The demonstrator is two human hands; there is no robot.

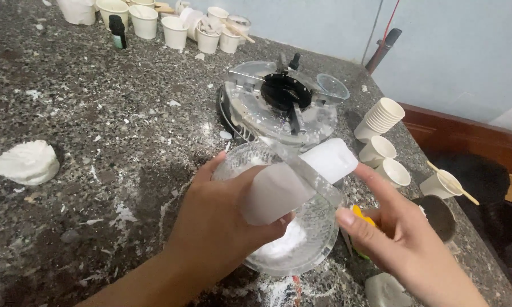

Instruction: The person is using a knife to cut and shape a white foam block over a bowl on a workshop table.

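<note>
Both hands work low over the speckled tabletop. Left hand grips one translucent paper cup, tipped sideways over one clear glass bowl holding white powder. Right hand hangs half open just beside the cup, a yellow thing under it. Beyond stand one single-burner stove, one stack of cups, three loose cups to its right, and one white lump far left.
</note>
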